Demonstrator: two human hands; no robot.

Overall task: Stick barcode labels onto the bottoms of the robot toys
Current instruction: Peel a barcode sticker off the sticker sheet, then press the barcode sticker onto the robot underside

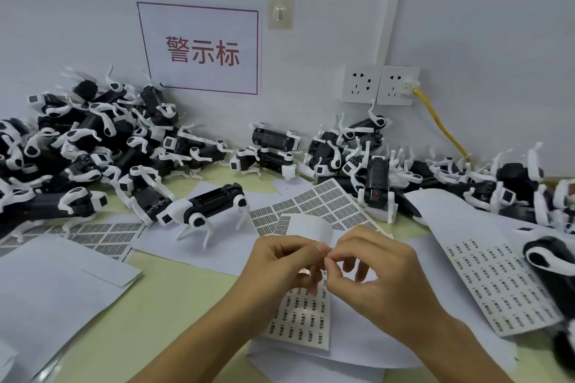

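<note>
Barcode label sheet (306, 317) is held up over the table (161, 295), just in front of the standing robot toy (205, 208). Its top edge is curled back, blank side showing. Left hand (280, 267) is clamped on the sheet's upper edge, thumb and fingers pinched. Right hand (382, 274) is pinched at the same edge, thumb and forefinger tips together right against the left thumb; whether a single label is caught between them cannot be told. Left of the standing toy, a heap of robot toys (77, 140) is piled against the wall. Right of it, a grid label sheet (326, 205) lies flat, and further right a second printed label sheet (497, 283) is draped over more toys (376, 177).
</note>
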